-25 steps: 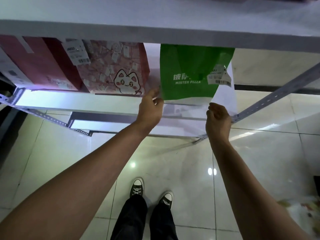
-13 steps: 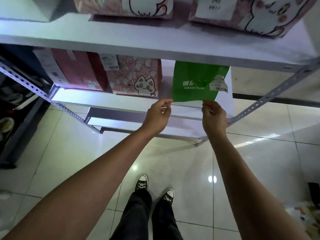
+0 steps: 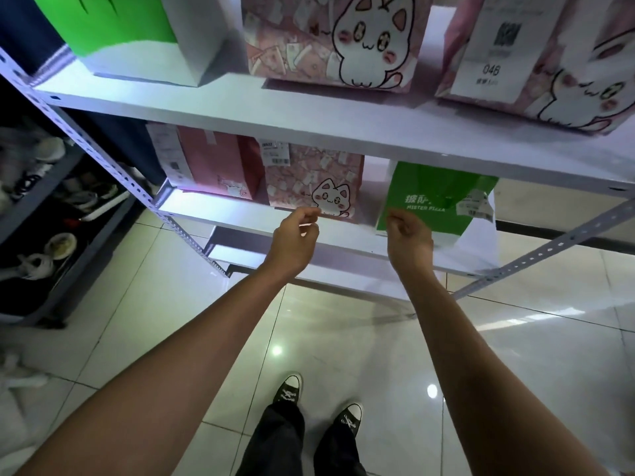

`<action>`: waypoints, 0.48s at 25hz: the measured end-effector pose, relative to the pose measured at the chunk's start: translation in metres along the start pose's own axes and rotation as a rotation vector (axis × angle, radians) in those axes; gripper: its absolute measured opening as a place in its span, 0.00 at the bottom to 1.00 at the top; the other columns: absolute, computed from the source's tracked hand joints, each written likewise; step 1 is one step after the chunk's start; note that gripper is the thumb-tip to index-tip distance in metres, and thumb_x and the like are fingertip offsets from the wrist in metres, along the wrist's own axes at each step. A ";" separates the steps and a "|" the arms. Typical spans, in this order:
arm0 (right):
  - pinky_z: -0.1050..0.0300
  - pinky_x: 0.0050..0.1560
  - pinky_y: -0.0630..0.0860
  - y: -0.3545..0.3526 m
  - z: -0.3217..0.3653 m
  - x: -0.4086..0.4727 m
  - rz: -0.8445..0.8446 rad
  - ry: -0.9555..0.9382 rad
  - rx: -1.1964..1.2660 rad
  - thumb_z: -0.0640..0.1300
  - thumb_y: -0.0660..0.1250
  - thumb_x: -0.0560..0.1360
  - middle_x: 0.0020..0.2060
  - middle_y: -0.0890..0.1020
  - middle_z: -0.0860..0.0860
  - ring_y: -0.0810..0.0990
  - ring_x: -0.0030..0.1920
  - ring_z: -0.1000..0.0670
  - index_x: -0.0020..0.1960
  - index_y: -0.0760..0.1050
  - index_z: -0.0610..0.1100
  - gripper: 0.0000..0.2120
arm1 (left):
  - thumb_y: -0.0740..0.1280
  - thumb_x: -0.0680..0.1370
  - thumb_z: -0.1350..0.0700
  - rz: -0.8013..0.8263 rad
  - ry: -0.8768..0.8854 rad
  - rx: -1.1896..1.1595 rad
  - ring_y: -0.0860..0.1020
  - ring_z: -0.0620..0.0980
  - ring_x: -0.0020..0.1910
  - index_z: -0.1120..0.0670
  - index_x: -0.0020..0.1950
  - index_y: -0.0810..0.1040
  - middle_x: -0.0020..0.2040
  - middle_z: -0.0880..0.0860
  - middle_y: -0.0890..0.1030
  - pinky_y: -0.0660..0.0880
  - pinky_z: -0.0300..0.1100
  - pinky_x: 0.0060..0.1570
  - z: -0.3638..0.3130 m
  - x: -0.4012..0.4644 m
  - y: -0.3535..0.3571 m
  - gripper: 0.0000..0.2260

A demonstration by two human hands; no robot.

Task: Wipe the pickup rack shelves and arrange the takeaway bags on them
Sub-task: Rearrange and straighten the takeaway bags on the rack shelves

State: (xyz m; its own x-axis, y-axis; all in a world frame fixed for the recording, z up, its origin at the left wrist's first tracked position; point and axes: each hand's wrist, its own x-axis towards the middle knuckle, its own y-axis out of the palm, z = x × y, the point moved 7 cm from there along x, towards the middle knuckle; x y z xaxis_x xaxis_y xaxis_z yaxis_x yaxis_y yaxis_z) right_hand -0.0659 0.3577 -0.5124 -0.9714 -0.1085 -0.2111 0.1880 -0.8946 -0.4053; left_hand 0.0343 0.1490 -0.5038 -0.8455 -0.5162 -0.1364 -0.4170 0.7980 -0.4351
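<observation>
Both hands hover in front of the middle shelf (image 3: 240, 219) with fingers loosely curled, grasping nothing: the left hand (image 3: 295, 233) just before the pink cat bag (image 3: 319, 182), the right hand (image 3: 409, 233) just before the green pizza bag (image 3: 436, 201). Both bags stand on that shelf, apart, with a plain pink bag (image 3: 213, 163) further left.

The tops of the three bags on the upper shelf (image 3: 309, 111) are cut off by the frame's top edge. The upper part of the green pizza bag (image 3: 436, 201) is hidden behind that shelf; its lower left corner is covered by the right hand (image 3: 409, 235). Receipt print is too small to be read.
</observation>
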 end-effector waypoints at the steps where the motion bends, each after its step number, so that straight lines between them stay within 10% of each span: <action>1: 0.52 0.54 0.79 0.010 0.002 0.003 0.009 0.004 0.000 0.42 0.63 0.81 0.55 0.84 0.50 0.81 0.50 0.49 0.63 0.79 0.46 0.13 | 0.61 0.81 0.61 -0.017 -0.011 -0.004 0.77 0.47 0.58 0.54 0.65 0.77 0.60 0.50 0.80 0.73 0.39 0.58 0.007 0.006 -0.008 0.14; 12: 0.58 0.66 0.71 0.109 0.003 0.080 0.022 0.054 0.139 0.35 0.61 0.81 0.71 0.73 0.44 0.74 0.64 0.50 0.77 0.63 0.43 0.25 | 0.58 0.82 0.60 -0.084 -0.187 0.014 0.76 0.57 0.60 0.58 0.67 0.71 0.60 0.55 0.79 0.71 0.44 0.57 0.096 0.137 -0.073 0.14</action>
State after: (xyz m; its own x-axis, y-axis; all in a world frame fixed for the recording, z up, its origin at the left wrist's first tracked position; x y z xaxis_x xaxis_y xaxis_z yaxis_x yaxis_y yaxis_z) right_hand -0.1233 0.2498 -0.5706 -0.9573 -0.1091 -0.2676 0.1842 -0.9439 -0.2741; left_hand -0.0189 -0.0103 -0.5763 -0.7308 -0.6306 -0.2612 -0.4779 0.7460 -0.4638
